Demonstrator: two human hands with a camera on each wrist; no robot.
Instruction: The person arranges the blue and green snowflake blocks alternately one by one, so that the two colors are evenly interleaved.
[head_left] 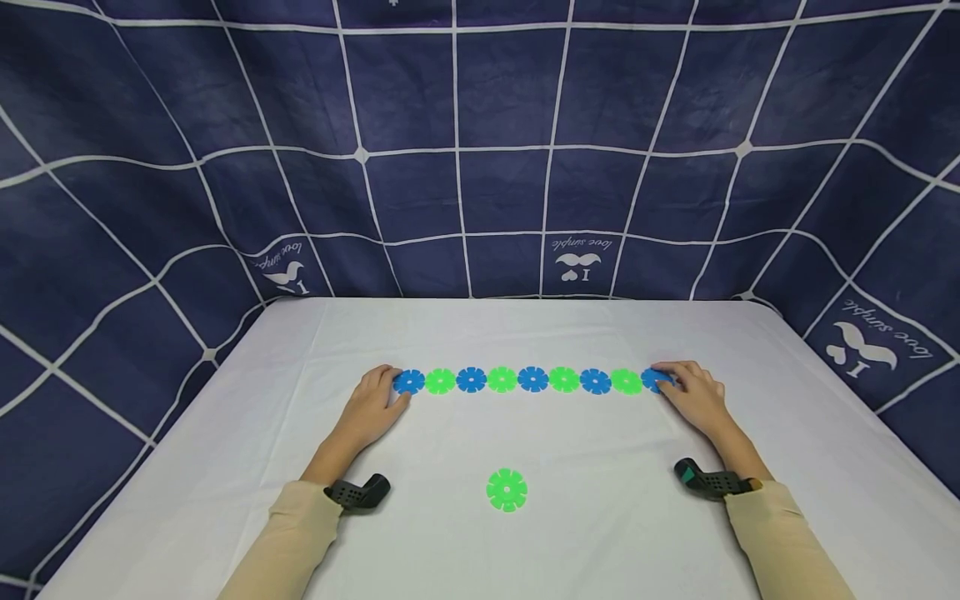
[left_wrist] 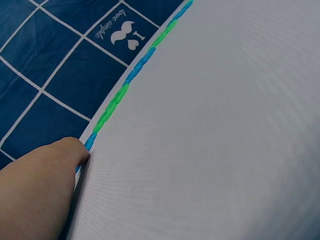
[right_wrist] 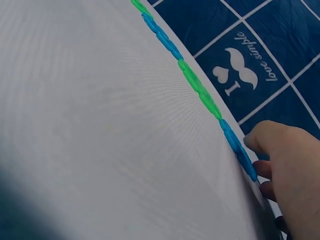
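Several notched plastic snowflake discs run in a straight row across the white table, edge to edge, blue and green by turns; a blue disc (head_left: 533,379) marks the middle. My left hand (head_left: 371,407) holds the blue disc (head_left: 409,382) at the left end, fingers behind and thumb in front. At the right end, my right hand (head_left: 696,398) grips another blue disc (head_left: 655,380) between thumb and fingers, which partly cover it. Both wrist views show the row nearly edge-on, with a green disc (left_wrist: 111,109) beside the left end and a green disc (right_wrist: 199,89) beside the right.
A single green disc (head_left: 507,490) lies apart on the white tablecloth (head_left: 585,533), nearer to me than the row. Behind the table's far edge hangs a dark blue curtain (head_left: 502,196) with white grid lines. Each wrist wears a black band with a camera (head_left: 362,493).
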